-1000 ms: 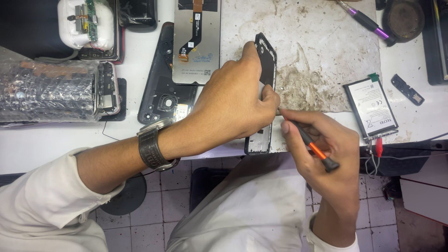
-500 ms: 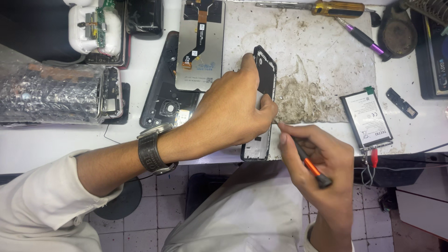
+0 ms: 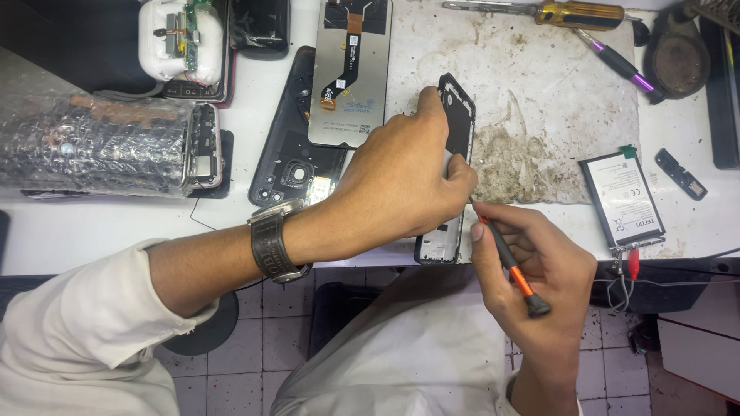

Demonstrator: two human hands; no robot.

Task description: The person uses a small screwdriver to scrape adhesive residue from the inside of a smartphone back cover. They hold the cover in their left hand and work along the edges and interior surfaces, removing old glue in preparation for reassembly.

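So the left hand (image 3: 401,181) is clamped down over the black phone frame (image 3: 455,115), which lies at the near edge of the counter (image 3: 239,223) on a stained grey work mat (image 3: 539,92). The right hand (image 3: 539,277) pinches a small orange-and-black screwdriver (image 3: 510,266) like a pen, tip angled up under the left fingers onto the frame.

Compared with a second ago, not much: the screwdriver grip is the same and the tip has stayed at the same spot on the frame's right side, and the left hand hasn't let go. The view has shifted down a bit, so a yellow-handled screwdriver (image 3: 570,13) now shows at the top. Looks to me like it's still the same screw or clip being worked, no new step.

Packages and labels: a white rectangular battery (image 3: 623,199) with a dark-printed label sits right of the mat, with a green tab at its top corner. On the far left a bubble-wrapped bundle (image 3: 92,142) covers a phone. The loose display panel (image 3: 351,69) lies back-up, small white sticker near its lower end.
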